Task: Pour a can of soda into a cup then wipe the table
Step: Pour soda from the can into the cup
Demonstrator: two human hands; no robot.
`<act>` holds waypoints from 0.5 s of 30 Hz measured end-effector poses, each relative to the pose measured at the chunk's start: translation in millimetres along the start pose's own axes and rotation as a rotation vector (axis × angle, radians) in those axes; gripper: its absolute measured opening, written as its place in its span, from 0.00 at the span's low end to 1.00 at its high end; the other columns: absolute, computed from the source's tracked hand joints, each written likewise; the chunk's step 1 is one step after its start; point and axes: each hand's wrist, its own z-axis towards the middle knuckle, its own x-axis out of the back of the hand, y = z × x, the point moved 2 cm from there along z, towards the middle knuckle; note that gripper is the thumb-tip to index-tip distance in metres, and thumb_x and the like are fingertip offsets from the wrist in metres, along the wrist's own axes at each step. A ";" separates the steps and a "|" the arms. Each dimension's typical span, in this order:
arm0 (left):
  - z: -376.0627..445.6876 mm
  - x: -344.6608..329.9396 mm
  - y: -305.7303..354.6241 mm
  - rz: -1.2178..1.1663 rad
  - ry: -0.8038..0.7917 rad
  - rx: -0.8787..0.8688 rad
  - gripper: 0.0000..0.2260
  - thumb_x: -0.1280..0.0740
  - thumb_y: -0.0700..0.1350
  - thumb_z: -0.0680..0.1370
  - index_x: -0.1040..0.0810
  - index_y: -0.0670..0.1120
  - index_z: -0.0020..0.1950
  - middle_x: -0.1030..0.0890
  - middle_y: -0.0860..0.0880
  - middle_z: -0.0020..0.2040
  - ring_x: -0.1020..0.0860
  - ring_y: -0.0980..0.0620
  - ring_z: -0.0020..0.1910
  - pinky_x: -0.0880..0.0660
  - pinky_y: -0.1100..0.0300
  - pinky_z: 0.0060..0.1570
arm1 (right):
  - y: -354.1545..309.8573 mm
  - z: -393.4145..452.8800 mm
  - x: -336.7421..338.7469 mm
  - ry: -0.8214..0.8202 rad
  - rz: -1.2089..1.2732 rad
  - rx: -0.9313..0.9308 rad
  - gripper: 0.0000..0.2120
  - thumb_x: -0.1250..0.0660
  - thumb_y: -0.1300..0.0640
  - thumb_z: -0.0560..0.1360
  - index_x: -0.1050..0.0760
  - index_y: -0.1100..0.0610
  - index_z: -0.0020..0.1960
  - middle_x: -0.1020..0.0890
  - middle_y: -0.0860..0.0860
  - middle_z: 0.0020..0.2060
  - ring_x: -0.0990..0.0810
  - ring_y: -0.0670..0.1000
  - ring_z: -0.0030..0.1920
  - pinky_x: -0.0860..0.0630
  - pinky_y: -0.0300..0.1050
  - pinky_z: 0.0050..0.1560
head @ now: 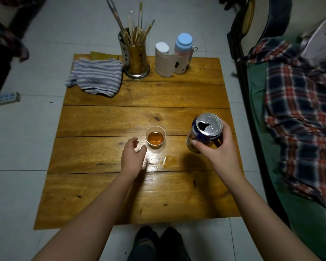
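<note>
Because amber liquid already sits in the cup point(155, 136), probably mid-pour or just after: can point(205, 133) gripped round its body by the right hand point(215, 147), fingers and thumb curled, opened top facing the camera, mouth turned toward nine o'clock where the cup stands. Left hand point(133, 153) loosely curled, holding nothing, just beside the cup at its seven o'clock, seemingly ready to steady it. Small puddle point(168, 160) at the cup's five o'clock, between both hands. Striped cloth point(96, 77) well apart at eleven o'clock on the table point(177, 194), likely kept for wiping.
</note>
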 end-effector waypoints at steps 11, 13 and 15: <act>-92.7 40.6 89.6 -0.585 -0.347 0.247 0.16 0.47 0.48 0.81 0.23 0.41 0.50 0.17 0.42 0.45 0.18 0.49 0.42 0.21 0.59 0.44 | -92.1 -49.2 6.9 -0.186 0.014 0.146 0.36 0.24 0.56 0.64 0.39 0.48 0.67 0.29 0.35 0.54 0.31 0.39 0.59 0.34 0.26 0.56; -106.9 49.6 92.7 -0.669 -0.388 0.266 0.18 0.48 0.50 0.81 0.23 0.40 0.50 0.17 0.42 0.44 0.17 0.48 0.40 0.21 0.59 0.44 | -99.2 -59.1 1.2 -0.222 0.015 0.171 0.36 0.23 0.57 0.64 0.39 0.47 0.65 0.30 0.32 0.53 0.30 0.39 0.58 0.33 0.34 0.61; -120.1 61.5 93.7 -0.690 -0.393 0.250 0.19 0.48 0.50 0.81 0.23 0.40 0.49 0.16 0.44 0.40 0.17 0.50 0.37 0.20 0.60 0.41 | -104.4 -69.1 -6.4 -0.264 0.009 0.197 0.36 0.23 0.57 0.64 0.39 0.46 0.64 0.30 0.32 0.53 0.29 0.37 0.57 0.32 0.36 0.62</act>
